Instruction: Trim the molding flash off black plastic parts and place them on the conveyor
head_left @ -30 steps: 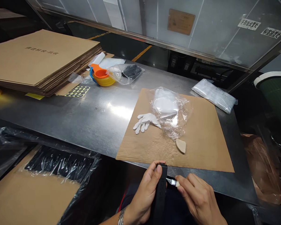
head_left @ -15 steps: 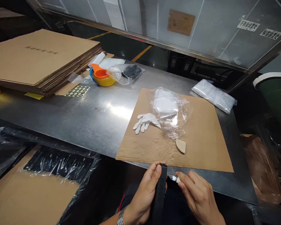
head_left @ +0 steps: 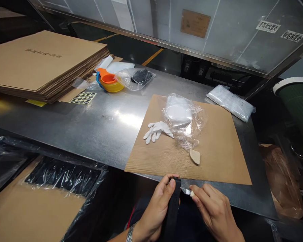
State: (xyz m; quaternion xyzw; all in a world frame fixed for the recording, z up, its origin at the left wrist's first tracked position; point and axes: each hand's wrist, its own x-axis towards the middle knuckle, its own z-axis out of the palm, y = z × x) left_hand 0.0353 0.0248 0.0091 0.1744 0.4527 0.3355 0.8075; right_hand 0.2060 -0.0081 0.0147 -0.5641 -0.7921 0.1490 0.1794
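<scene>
Wrapped around a long black plastic part (head_left: pixel 172 208) is my left hand (head_left: pixel 156 206), its thumb on the upper end. The part stands nearly upright, its end just below the cardboard's front edge. Between thumb and fingers, my right hand (head_left: pixel 213 208) pinches a small knife (head_left: pixel 187 191). A short shiny blade and a bit of pale grip show; the fingers hide the rest. The blade points left toward the part's right side; whether it touches is unclear. Beyond the hands, a beige wedge-shaped pad (head_left: pixel 195 157) and a white glove (head_left: pixel 158 131) lie on a cardboard sheet (head_left: pixel 222 151).
A clear plastic bag with white contents (head_left: pixel 179 111) rests on the cardboard. Behind are a wrapped white packet (head_left: pixel 231 102), orange and yellow cups (head_left: pixel 111 82) and a sticker sheet (head_left: pixel 82 97). Stacked cardboard (head_left: pixel 47 64) occupies the metal table's left; a plastic-lined box (head_left: pixel 40 201) stands lower left.
The black part has turned slightly in my left hand, and the lettering on its face is now fainter. My right hand and the knife have hardly moved.
</scene>
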